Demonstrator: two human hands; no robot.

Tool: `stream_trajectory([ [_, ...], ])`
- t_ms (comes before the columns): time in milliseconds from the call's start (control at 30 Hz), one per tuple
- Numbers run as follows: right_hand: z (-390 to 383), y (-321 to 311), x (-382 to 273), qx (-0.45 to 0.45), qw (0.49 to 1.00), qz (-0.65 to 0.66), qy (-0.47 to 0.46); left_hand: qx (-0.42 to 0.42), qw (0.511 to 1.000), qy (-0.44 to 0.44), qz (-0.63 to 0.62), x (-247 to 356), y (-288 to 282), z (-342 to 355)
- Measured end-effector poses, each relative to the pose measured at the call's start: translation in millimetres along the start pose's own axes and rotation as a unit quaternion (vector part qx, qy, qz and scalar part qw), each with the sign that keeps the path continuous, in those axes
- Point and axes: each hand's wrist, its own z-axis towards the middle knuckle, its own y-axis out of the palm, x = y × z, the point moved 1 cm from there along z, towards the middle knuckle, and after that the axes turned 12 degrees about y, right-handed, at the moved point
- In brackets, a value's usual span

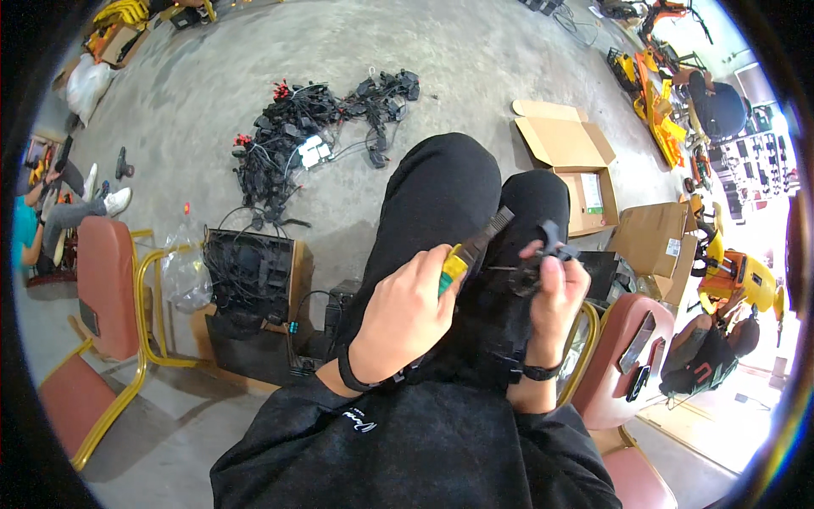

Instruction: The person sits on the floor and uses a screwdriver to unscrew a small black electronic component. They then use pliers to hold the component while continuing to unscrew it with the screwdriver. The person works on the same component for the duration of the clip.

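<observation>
Over my lap, my left hand is closed round a tool with a yellow-and-green handle. Its long dark end points up and to the right; its exact kind is hard to make out. My right hand pinches a small black part with curved, strap-like pieces, somewhat blurred. A thin rod or wire shows between the two hands. The tool's dark end and the black part are apart. Both hands are above my thighs in black trousers.
A heap of black devices with cables lies on the floor ahead. To the left stand a box of black parts and a red-brown chair. Cardboard boxes sit right, with another chair nearby. People sit at both sides.
</observation>
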Motion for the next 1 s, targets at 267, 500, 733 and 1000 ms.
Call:
stream_trajectory([
  [267,16,-178,-7,0.214,0.974,0.014,0.07,0.002,0.997,-0.038,-0.061,-14,-12,1],
  [500,-12,-258,63,0.325,0.933,0.021,0.156,-0.032,0.927,-0.231,-0.293,-83,-15,-5],
  [733,-17,-261,241,0.102,0.841,-0.406,0.342,0.026,0.938,-0.287,-0.192,-248,1,76],
  [1000,-39,-214,341,-0.05,0.789,-0.361,0.495,0.163,0.856,-0.441,-0.213,-470,109,94],
])
